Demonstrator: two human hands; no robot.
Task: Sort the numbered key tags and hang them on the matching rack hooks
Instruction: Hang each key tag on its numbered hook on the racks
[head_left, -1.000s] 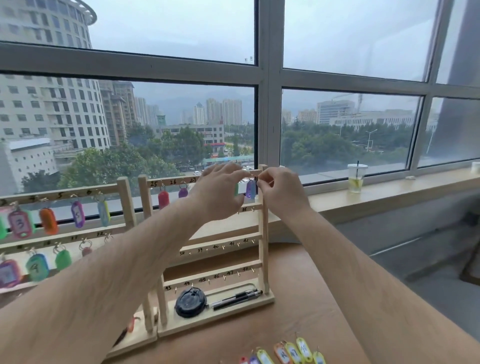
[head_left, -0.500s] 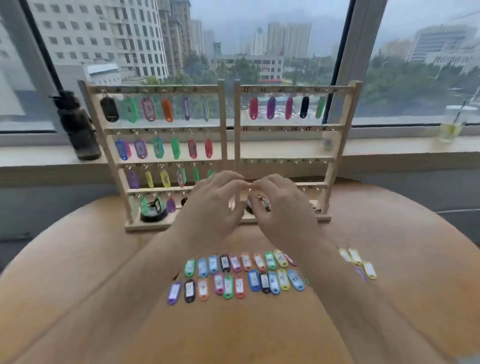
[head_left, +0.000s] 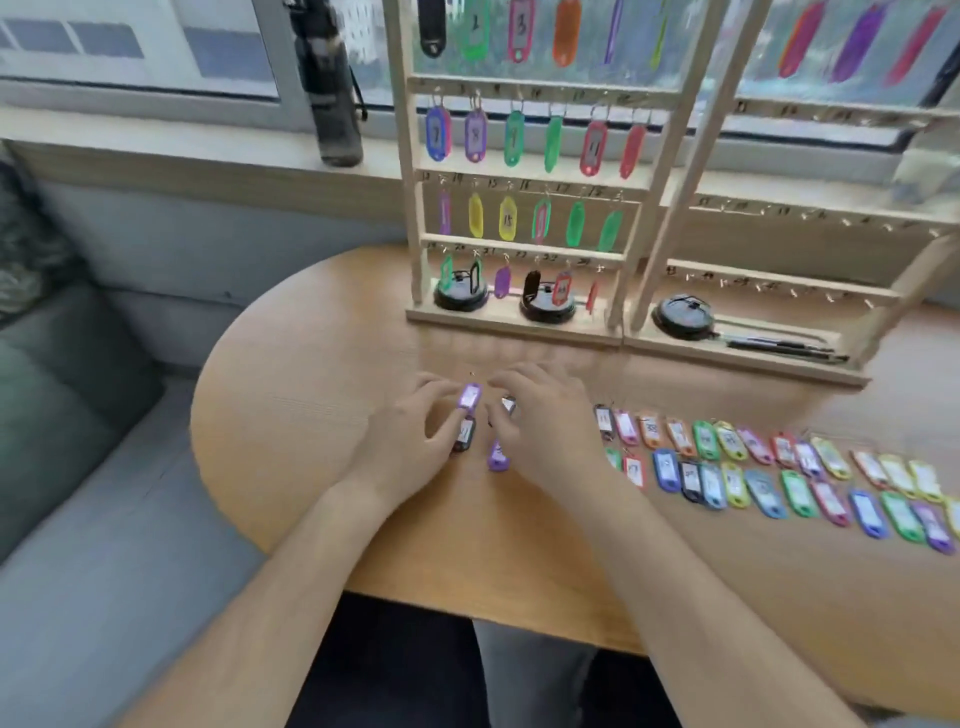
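Two wooden racks stand at the table's far side: the left rack (head_left: 411, 208) carries several hung coloured tags, while the right rack (head_left: 671, 208) has tags on its top row only. Loose numbered key tags (head_left: 779, 467) lie in two rows on the table (head_left: 311, 415), running to the right. My left hand (head_left: 410, 436) pinches a purple tag (head_left: 470, 397) at its fingertips, above a black tag (head_left: 464, 434). My right hand (head_left: 550, 421) curls its fingers round a dark tag (head_left: 508, 404). Another purple tag (head_left: 497, 458) lies between my hands. The picture is blurred.
A dark bottle (head_left: 332, 88) stands on the window sill behind the left rack. Black round lids (head_left: 461, 297) sit on the rack bases, and pens (head_left: 779, 345) lie on the right base. A grey sofa (head_left: 78, 467) is to the left of the table.
My hands came down from the right rack's top row to the loose tags at the left end of the rows. The view swung down and left to the table.
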